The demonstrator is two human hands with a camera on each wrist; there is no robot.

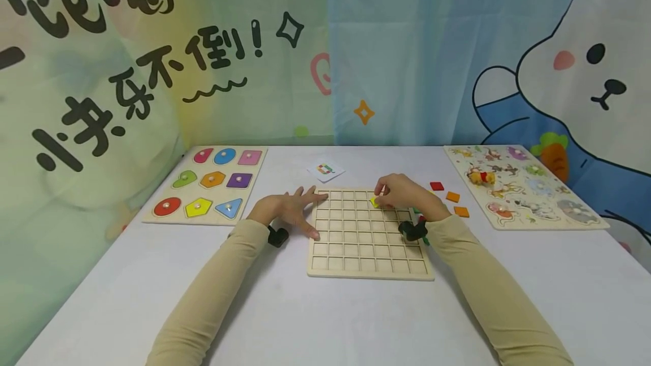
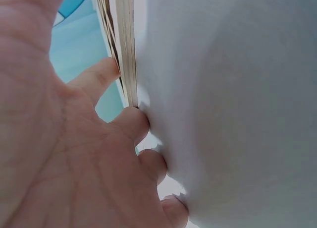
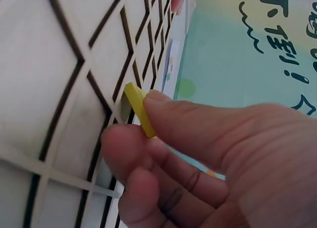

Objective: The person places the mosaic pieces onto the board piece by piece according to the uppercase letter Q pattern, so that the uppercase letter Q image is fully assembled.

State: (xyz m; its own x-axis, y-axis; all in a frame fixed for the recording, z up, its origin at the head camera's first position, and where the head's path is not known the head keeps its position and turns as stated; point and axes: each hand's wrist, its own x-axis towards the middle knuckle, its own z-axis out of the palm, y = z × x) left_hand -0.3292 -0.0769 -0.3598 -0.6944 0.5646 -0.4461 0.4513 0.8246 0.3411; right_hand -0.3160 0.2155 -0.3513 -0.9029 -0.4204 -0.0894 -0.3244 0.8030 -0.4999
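A pale wooden grid board (image 1: 358,236) with square cells lies in the middle of the white table. My right hand (image 1: 399,191) pinches a small yellow square tile (image 3: 140,109) between thumb and fingers, close over the board's far side. In the right wrist view the tile is tilted, its lower edge near the grid ridges. My left hand (image 1: 292,210) rests at the board's left edge with fingers spread; thumb and index finger touch the board, as the left wrist view shows the fingertips (image 2: 133,120) along its side.
A shape puzzle (image 1: 205,216) lies at the far left and an animal puzzle (image 1: 549,222) at the far right. A small pattern card (image 1: 333,174) lies behind the board. Red (image 1: 437,186) and orange tiles (image 1: 461,212) lie to the right; several green and red pieces sit partly hidden by the right wrist.
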